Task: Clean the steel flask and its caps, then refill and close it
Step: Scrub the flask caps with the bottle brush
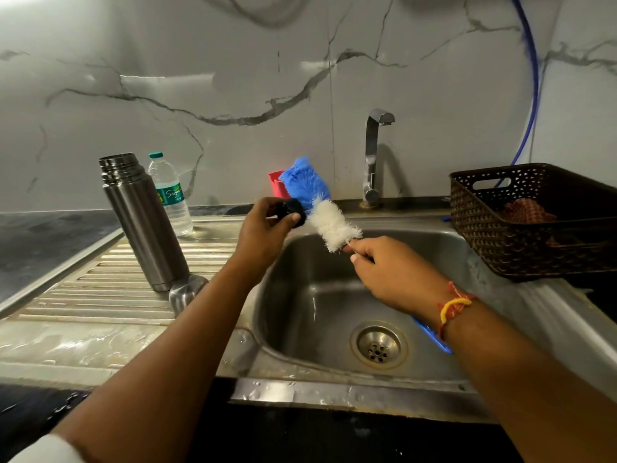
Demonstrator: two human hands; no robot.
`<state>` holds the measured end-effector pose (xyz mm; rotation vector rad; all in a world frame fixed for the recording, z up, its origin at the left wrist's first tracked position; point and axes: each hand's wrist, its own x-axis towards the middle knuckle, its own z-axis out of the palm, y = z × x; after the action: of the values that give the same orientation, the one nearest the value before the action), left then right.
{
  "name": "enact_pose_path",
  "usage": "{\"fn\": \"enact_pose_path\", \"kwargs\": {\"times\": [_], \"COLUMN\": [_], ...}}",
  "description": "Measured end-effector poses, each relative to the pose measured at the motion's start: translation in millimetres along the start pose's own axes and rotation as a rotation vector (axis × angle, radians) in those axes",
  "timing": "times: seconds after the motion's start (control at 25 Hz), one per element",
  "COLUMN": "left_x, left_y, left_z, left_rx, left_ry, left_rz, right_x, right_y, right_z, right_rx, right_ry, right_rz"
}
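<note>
Steel flask (143, 225) cleaning is done at the sink (300, 295), which we take as the landmark. The flask stands on its base, uncapped, on the drainboard left of the sink and well apart from both hands. A brown basket (534, 228) sits on the sink's right rim. A plastic water bottle (170, 195) stands left of the sink, just behind the flask.

We hold the bottle brush (334, 225) above the sink's rear edge. The right hand (390, 272) grips its stem just below the white bristles. The brush's long axis runs from that hand up and to the left.

The steel outer cap (187, 292) rests at the sink's left rim, just beside the flask's base. The left hand (267, 228) clasps the black inner cap (293, 212) over the sink's rear left corner.

This cap lies left of and beyond the right hand, on the brush's line. The bristles appear to touch its right side, though fingers partly hide the contact. We judge that the next stroke runs along this axis. The left hand is the nearer to the flask.
</note>
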<state>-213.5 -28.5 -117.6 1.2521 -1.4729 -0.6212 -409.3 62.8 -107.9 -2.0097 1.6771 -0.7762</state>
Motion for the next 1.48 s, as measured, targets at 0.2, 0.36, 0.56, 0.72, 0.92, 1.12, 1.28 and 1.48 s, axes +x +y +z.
{"fn": "enact_pose_path", "kwargs": {"times": [0.2,0.36,0.56,0.72,0.92,1.12,1.28,1.48], "left_x": [-2,4,-2,5,9,1,6,5], "left_y": [2,5,7,5,2,3,2,3], "left_z": [2,-3,9,-2,-13,-6,-12,-9], "left_rx": [-0.056,-0.252,-0.555,-0.869,-1.040,-0.981,-0.990,-0.948], "left_ry": [-0.036,0.039,-0.059,0.044,0.090,-0.059,0.047,0.095], "left_rz": [-0.037,-0.085,-0.286,-0.363,-0.378,-0.386,-0.357,-0.382], "right_x": [-3,-3,-2,-3,-8,-11,-11,-4], "right_y": [-3,-1,-4,-3,-5,-8,-4,-2], "right_z": [3,-4,2,-6,-19,-24,-33,-24], "right_rx": [0.022,0.012,0.034,0.035,0.604,0.884,0.944,1.030], "right_ry": [-0.016,-0.028,0.024,0.007,-0.097,-0.277,-0.384,-0.172], "right_rz": [-0.004,-0.024,0.002,-0.032,0.202,0.264,0.277,0.288]}}
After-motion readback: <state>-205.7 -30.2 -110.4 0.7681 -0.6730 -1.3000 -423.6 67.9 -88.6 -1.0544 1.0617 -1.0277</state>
